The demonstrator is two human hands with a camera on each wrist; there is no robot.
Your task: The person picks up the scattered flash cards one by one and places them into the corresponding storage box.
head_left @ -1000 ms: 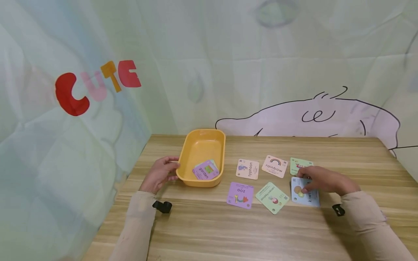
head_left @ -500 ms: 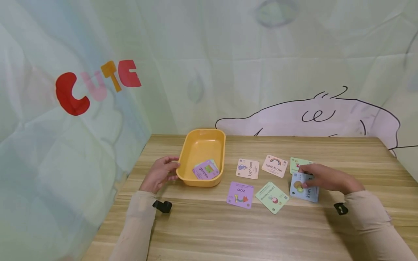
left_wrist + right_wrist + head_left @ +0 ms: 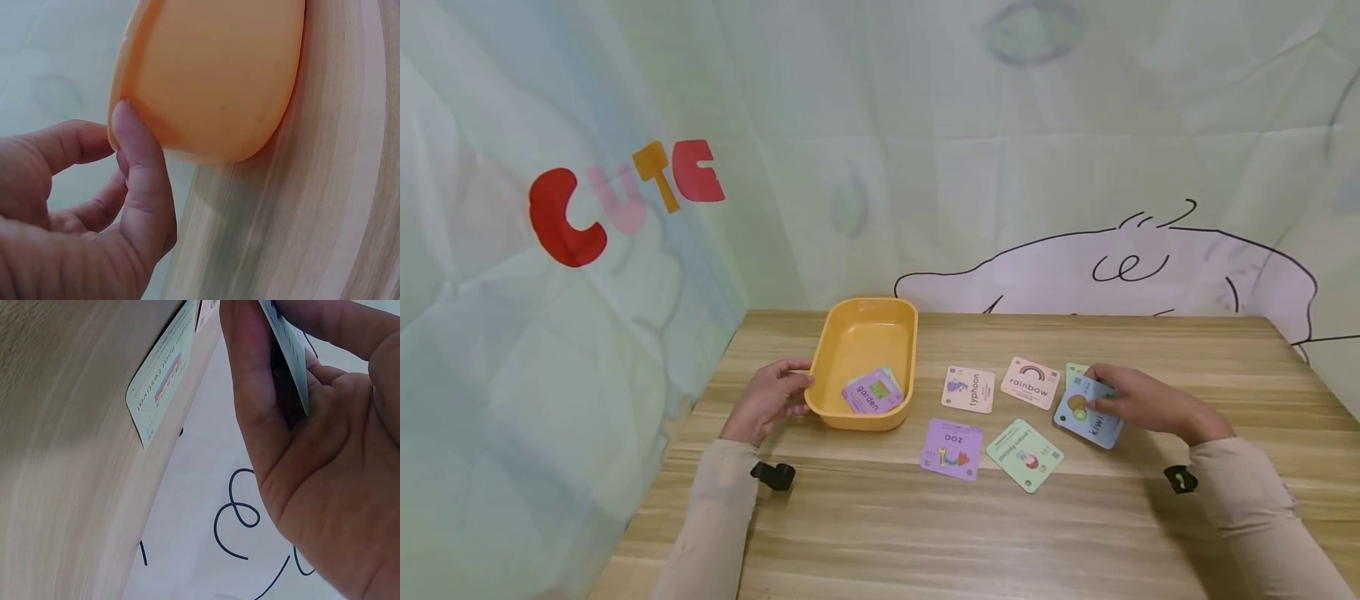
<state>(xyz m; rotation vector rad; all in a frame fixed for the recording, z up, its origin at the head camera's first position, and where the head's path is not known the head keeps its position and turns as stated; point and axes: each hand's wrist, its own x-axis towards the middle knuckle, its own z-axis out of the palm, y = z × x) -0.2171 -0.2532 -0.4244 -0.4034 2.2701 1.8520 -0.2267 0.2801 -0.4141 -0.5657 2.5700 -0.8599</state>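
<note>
My left hand (image 3: pixel 767 402) pinches the near left rim of a yellow plastic tray (image 3: pixel 868 342), thumb on the inner side in the left wrist view. Inside the tray lies a purple "garden" card (image 3: pixel 871 393) over a greenish one. My right hand (image 3: pixel 1153 406) holds a blue "kiwi" card (image 3: pixel 1081 421) between thumb and fingers, raised and tilted over the table. Partly hidden behind it is a green "Dragon Boat Festival" card (image 3: pixel 161 381), flat on the wood in the right wrist view.
Left of the right hand lie the "rainbow" card (image 3: pixel 1031 382), the "typhoon" card (image 3: pixel 967 389), the purple "zoo" card (image 3: pixel 951 449) and the green "Lantern Festival" card (image 3: pixel 1026 455). A printed cloth (image 3: pixel 820 208) hangs behind the wooden table (image 3: pixel 925 533).
The right hand has picked the kiwi card up off the table and shifted it slightly up and left, covering more of the green card. The left hand and tray stay put.
</note>
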